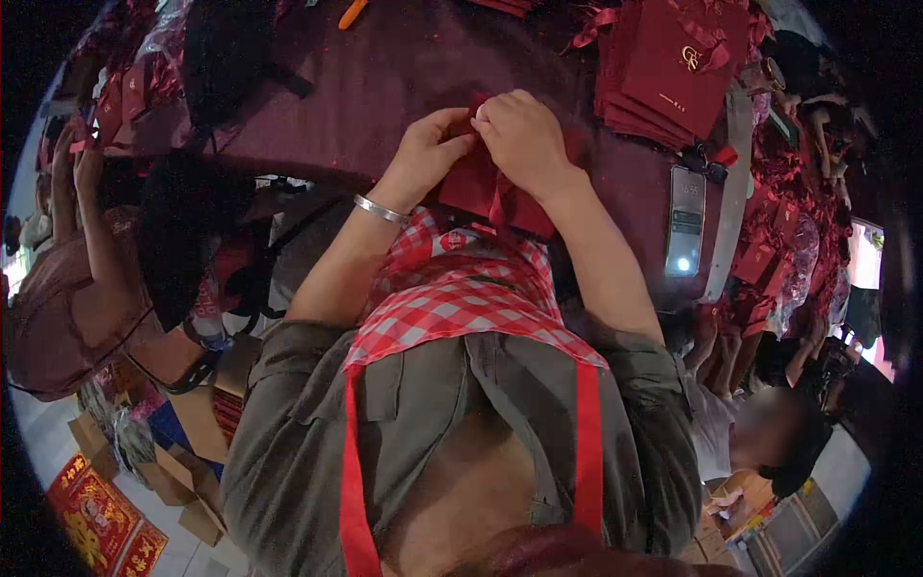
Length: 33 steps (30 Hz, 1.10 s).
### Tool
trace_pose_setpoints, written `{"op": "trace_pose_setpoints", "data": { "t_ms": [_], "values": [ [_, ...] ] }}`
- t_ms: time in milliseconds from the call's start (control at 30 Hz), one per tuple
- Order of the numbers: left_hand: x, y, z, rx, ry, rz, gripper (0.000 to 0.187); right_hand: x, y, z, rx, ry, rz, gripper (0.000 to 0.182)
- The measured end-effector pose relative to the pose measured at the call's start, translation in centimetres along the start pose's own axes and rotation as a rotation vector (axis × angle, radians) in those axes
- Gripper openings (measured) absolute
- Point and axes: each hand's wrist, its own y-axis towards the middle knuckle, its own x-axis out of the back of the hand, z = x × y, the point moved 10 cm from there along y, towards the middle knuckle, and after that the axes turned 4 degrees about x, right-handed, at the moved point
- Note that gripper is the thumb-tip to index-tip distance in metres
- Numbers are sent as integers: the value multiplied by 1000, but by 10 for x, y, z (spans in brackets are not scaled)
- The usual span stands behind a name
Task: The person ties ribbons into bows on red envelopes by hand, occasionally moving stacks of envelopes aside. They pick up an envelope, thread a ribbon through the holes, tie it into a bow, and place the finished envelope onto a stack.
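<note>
A dark red paper bag (468, 187) lies at the table edge in front of my apron. A red ribbon (497, 200) trails down over it from beneath my hands. My left hand (433, 152) is bent over the upper left part of the bag, its thumb and forefinger closed on what looks like the ribbon. Touching it, my right hand (524, 141) pinches the ribbon at the top of the bag with curled fingers. The exact grip under the fingertips is partly hidden.
A stack of finished red gift bags (663, 72) with ribbons stands at the upper right. Below it lies a lit phone (686, 221). An orange-handled tool (353, 13) rests at the far edge of the dark red tabletop (385, 67). Other people work at left and right.
</note>
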Motion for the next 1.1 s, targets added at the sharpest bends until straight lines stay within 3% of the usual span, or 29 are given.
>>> {"op": "trace_pose_setpoints", "data": {
  "t_ms": [67, 233, 333, 400, 533, 600, 667, 733, 867, 967, 1000, 1067, 1100],
  "values": [
    [4, 0, -2, -30, 7, -69, 33, -11, 5, 1, -12, -207, 153, 9],
    [5, -4, -7, -20, 57, -114, 31, -12, 12, 29, 67, -386, 136, 8],
    [12, 3, 7, -78, 29, -120, 31, -16, 5, 1, -16, -241, 128, 8],
    [10, -1, 1, -73, 55, -149, 32, -24, -10, -36, -205, 185, 151, 17],
    [8, -7, -7, 73, 42, -101, 32, -12, -16, -35, -120, 222, 51, 18],
    [8, -2, 12, 261, -314, -17, 32, -9, -17, -33, -136, 239, 8, 17],
    [13, 5, 24, 244, -300, 5, 32, -4, -16, -26, -149, 259, -34, 15],
    [13, 9, 7, 40, -31, 48, 31, 1, -19, -31, -318, 369, -65, 14],
    [9, 16, -12, -119, 106, 83, 31, -2, -16, -20, -189, 296, -78, 11],
    [10, 17, -32, -235, 493, 67, 28, -3, -14, -19, -178, 332, -73, 11],
    [7, 17, -40, -236, 491, 80, 28, -4, -13, -20, -187, 323, -77, 11],
    [5, 17, -49, -286, 877, -1, 24, -8, -15, -24, -250, 312, -65, 12],
    [2, 12, -58, -386, 831, -26, 20, -14, -16, -25, -238, 308, -48, 18]
  ]
}}
